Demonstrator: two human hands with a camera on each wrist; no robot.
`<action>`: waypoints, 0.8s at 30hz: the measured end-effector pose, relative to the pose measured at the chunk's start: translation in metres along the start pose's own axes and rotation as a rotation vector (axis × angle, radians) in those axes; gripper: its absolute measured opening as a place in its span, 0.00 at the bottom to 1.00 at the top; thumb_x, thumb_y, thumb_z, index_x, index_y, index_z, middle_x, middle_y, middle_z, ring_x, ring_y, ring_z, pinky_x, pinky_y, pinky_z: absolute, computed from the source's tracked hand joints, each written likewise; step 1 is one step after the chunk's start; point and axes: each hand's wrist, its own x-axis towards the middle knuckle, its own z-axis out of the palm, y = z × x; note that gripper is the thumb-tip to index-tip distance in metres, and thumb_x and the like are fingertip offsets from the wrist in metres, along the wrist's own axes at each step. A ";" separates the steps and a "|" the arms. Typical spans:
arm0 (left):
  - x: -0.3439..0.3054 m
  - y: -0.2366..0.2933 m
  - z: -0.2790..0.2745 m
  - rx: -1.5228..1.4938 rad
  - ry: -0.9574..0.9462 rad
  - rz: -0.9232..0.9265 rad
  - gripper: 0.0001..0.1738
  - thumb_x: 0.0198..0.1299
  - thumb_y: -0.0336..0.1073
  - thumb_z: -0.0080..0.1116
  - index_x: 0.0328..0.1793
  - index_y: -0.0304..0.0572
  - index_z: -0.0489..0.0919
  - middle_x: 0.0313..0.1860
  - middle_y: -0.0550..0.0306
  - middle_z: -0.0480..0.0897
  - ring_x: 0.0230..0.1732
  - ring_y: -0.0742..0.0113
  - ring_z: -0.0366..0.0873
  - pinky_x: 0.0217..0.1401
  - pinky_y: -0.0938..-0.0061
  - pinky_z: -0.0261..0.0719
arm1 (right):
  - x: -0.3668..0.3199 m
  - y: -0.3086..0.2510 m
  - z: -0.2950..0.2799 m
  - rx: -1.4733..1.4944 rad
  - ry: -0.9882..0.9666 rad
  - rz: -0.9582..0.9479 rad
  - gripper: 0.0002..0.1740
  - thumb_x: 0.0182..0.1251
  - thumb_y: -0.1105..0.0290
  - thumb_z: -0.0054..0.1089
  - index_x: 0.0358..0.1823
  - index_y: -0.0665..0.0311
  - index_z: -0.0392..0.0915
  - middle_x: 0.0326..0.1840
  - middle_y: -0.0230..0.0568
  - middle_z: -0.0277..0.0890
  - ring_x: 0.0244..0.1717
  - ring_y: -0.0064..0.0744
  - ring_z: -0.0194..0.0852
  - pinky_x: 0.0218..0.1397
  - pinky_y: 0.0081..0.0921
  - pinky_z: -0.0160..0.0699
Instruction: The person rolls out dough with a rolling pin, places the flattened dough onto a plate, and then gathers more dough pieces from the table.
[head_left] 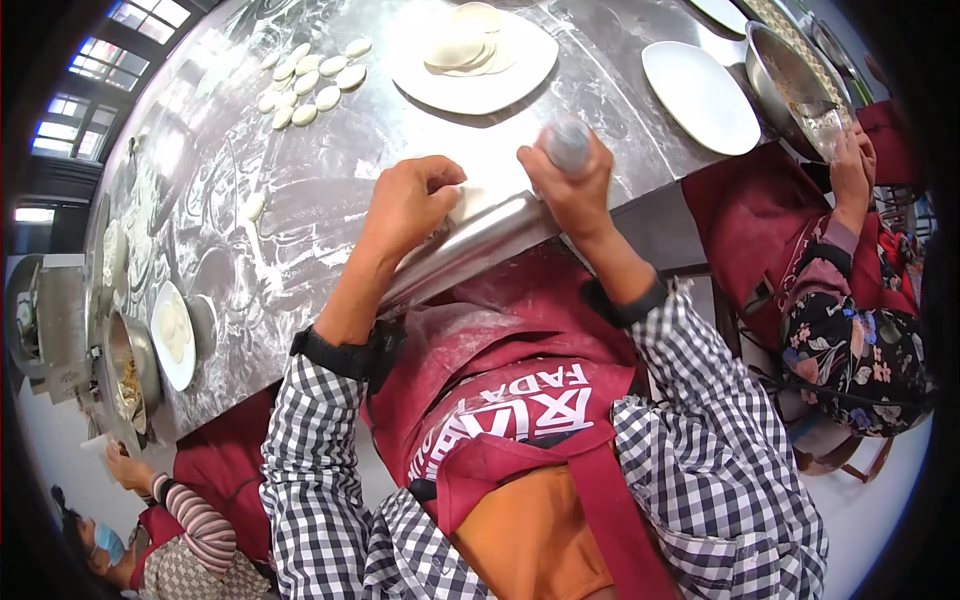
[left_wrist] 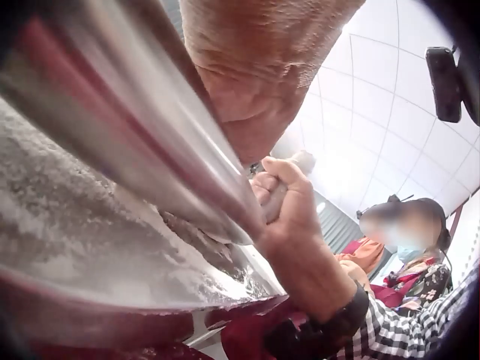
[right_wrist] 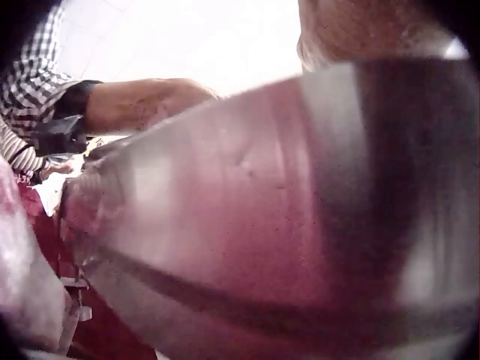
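At the table's near edge my right hand [head_left: 580,195] grips a rolling pin [head_left: 568,145], whose pale, blurred end sticks up out of the fist. To its left, my left hand [head_left: 408,205] bends its fingers and thumb down on a pale piece of dough [head_left: 474,198], mostly hidden by the hand and glare. The left wrist view shows the right hand [left_wrist: 292,206] curled round the pin, beyond the rounded metal table edge [left_wrist: 150,112]. That edge fills most of the right wrist view and hides the work there.
Ahead stands a white plate [head_left: 520,80] with stacked dough wrappers [head_left: 460,52]. Several flattened dough pieces [head_left: 327,97] lie at the upper left of the floured table [head_left: 300,190]. An oval plate [head_left: 700,95] and a metal bowl [head_left: 785,75] are at right. People in aprons sit on both sides.
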 end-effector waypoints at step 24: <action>-0.023 0.024 0.004 0.082 0.040 0.084 0.10 0.53 0.34 0.51 0.36 0.38 0.80 0.27 0.46 0.81 0.30 0.52 0.79 0.37 0.66 0.75 | 0.005 -0.003 0.010 0.000 0.042 -0.064 0.10 0.47 0.72 0.64 0.25 0.65 0.70 0.18 0.33 0.70 0.20 0.21 0.67 0.26 0.23 0.69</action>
